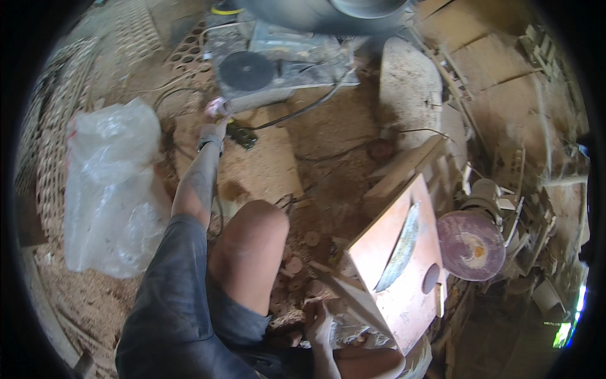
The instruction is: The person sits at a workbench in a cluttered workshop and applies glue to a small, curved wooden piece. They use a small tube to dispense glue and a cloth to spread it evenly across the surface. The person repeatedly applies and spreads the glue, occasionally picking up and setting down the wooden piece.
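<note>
Your grey sleeve loomed closest, filling the lower left, and your bare left arm ran straight ahead out of it! At its far end, your left hand was right up at a small pink item, the fingers too blurred to tell how far they opened or whether they gripped it. Just beside it, over the pale board, was a dark green-and-yellow item, its long axis slanting: yellow end up toward your hand, dark end pointing down to the right! Your right hand was low, beyond your bare knee, fingers curled near the tilted panel; any hold there was impossible to tell. Farther out, a clear plastic bag slumped left, a purplish round disc faced up right, and a black disc lay flat ahead!
</note>
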The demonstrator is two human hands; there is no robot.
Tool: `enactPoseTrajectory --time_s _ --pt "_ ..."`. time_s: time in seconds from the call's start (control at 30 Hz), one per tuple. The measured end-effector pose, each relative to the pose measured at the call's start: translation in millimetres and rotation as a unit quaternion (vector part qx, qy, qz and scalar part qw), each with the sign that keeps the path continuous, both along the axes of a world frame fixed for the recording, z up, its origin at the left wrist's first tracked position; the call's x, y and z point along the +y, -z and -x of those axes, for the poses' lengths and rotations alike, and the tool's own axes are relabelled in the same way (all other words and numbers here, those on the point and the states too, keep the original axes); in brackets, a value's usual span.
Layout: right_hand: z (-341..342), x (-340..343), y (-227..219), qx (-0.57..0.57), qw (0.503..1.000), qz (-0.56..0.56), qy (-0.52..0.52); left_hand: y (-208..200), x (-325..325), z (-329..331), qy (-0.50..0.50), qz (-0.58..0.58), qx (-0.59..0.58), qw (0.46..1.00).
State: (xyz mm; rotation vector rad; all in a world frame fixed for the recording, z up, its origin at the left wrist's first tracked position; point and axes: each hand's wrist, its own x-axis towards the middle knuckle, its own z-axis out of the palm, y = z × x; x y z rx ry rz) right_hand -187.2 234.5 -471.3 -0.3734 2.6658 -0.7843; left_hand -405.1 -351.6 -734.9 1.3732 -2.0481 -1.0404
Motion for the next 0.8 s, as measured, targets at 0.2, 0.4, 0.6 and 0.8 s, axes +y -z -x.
enactPoseTrajectory --time_s 0.2,0.4,0.6,0.8 --pt "-26.7 13.2 -2.5 0.046 0.997 0.054 0.018 -29.3 17.5 14.6 -0.038 -0.080 0.190 0.978" --pt "-24.5 6.0 -19.9 -0.037 0.991 0.122 0.030 -89.2 58.1 -59.8 -0.168 -0.152 0.298 0.927" --pt "2.0 -18.5 -64.7 0.040 0.944 0.323 0.056 -270.4 121.9 -198.5 0.018 -0.203 0.419 0.885" --pt "43.1 -48.6 -176.5 0.177 0.921 0.344 -0.044 -431.7 231.5 -216.9 0.250 0.005 0.357 0.900"
